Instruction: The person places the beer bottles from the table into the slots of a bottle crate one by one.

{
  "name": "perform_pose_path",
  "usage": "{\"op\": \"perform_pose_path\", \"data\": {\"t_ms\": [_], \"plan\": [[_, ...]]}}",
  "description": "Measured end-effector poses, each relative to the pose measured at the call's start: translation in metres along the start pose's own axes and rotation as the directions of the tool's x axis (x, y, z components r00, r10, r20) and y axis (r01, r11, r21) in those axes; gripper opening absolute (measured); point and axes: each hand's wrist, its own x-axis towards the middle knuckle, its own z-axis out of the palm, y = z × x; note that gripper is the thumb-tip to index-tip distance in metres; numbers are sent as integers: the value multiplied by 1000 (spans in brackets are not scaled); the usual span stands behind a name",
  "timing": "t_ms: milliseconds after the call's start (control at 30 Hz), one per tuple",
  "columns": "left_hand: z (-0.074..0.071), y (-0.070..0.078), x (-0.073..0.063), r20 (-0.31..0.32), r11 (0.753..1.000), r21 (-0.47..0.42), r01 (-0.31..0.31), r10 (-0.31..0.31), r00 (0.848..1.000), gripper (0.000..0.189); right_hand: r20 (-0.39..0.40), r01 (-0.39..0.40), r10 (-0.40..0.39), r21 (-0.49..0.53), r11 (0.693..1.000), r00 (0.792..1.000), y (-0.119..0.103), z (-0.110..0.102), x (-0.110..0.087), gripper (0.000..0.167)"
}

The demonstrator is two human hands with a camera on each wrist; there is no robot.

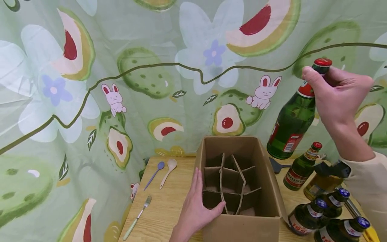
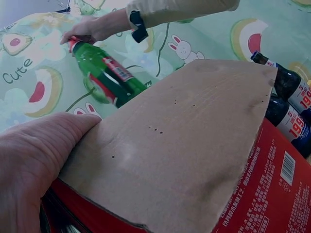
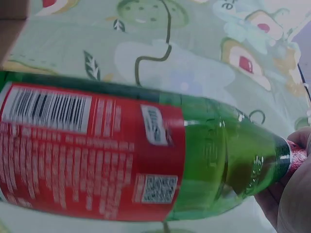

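Note:
My right hand [image 1: 341, 92] grips a green glass beer bottle [image 1: 294, 117] by its neck, just under the red cap. The bottle hangs tilted in the air, beyond the right rear corner of an open cardboard box [image 1: 242, 220]. In the right wrist view the bottle's red label [image 3: 92, 150], with barcode and QR code, fills much of the picture. My left hand [image 1: 199, 205] rests on the box's left rim, fingers straight along the side and thumb over the near edge. Cardboard dividers [image 1: 222, 178] split the inside of the box into cells.
Right of the box stand another green bottle [image 1: 299, 168], an amber bottle [image 1: 321, 185] and several dark blue-capped bottles [image 1: 308, 215]. A blue spoon [image 1: 155, 174], a beige spoon [image 1: 168, 171] and a fork [image 1: 139, 215] lie on the left of the wooden table [image 1: 169, 205]. A patterned curtain [image 1: 169, 111] hangs behind.

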Motion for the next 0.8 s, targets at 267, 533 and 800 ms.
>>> {"op": "perform_pose_path", "data": {"t_ms": [267, 533, 800], "plan": [[-1, 1, 0, 5, 1000, 5, 15, -15, 1000, 125, 148, -77, 87, -76, 994, 985, -17, 27, 1, 22], [-1, 0, 1, 13, 999, -3, 32, -32, 999, 124, 254, -64, 112, -190, 980, 961, -7, 54, -26, 24], [-2, 1, 0, 12, 999, -13, 32, -32, 999, 124, 297, -71, 106, -124, 990, 949, 3, 91, -50, 31]]}}
